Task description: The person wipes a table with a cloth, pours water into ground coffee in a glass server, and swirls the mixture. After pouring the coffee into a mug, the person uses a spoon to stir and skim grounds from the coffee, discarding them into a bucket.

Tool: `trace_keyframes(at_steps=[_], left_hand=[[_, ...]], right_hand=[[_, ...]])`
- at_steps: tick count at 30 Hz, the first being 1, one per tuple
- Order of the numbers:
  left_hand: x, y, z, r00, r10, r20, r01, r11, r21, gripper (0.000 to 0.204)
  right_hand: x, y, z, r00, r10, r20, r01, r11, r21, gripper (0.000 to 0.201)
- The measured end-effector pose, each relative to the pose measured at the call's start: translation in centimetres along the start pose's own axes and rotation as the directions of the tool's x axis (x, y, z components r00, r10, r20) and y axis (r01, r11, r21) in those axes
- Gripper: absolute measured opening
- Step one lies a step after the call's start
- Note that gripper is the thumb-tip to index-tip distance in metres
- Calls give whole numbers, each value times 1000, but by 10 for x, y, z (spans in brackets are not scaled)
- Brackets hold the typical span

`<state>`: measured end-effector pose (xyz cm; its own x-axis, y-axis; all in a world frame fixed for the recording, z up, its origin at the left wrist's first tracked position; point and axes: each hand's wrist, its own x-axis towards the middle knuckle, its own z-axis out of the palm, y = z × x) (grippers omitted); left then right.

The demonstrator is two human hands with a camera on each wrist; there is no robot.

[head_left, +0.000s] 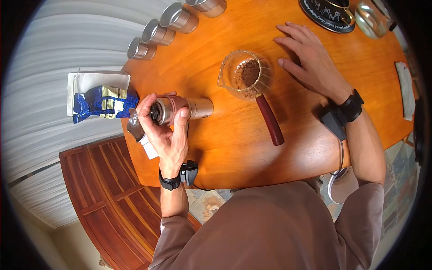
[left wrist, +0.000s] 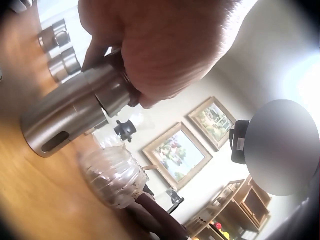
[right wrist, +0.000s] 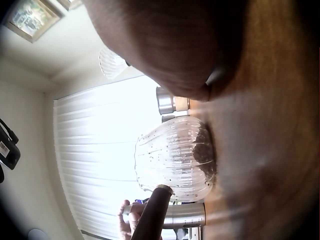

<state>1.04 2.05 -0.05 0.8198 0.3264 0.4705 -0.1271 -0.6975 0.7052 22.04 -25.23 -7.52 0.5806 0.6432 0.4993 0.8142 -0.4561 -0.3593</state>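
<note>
In the head view my left hand grips a steel hand coffee grinder with a brown band, fingers and thumb round its upper part. The left wrist view shows the grinder upright, its base right at the tabletop, with a dark slot low on its side. My right hand rests palm down on the table, fingers spread, and holds nothing. Between the hands stands a ribbed glass pot with a dark red handle. Dark coffee grounds lie in the bottom of the pot.
Several steel cups line the far left edge. A blue bag sits beyond the left hand, with a brown lid-like piece beside the grinder. At the far right are a black saucer and a glass vessel.
</note>
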Motion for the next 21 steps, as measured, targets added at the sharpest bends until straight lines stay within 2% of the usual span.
trace_keyframes(at_steps=[4,6,10,12,16,18,21], left_hand=[[0,0,0,1000,8,-3,-7,996,84,60],[1,-2,0,998,54,-20,-51,990,132,69],[0,-2,1,997,37,-71,-26,988,152,73],[0,-2,-2,995,94,-14,-86,952,293,71],[0,-2,-3,996,84,-36,-68,945,320,72],[0,-3,-3,995,41,-88,-15,962,274,71],[-1,-5,-8,999,43,-17,-37,963,268,68]], right_hand=[[-1,0,1,1000,-3,-8,3,1000,2,39],[-1,0,1,1000,0,-5,0,1000,9,39],[-1,0,1,1000,-1,-5,1,1000,4,38],[-1,-1,1,1000,3,0,-3,1000,9,38],[-2,0,3,1000,-2,0,2,1000,-3,38],[-1,1,3,1000,-5,-1,5,1000,-5,38],[-2,1,3,1000,-3,0,3,1000,0,38]])
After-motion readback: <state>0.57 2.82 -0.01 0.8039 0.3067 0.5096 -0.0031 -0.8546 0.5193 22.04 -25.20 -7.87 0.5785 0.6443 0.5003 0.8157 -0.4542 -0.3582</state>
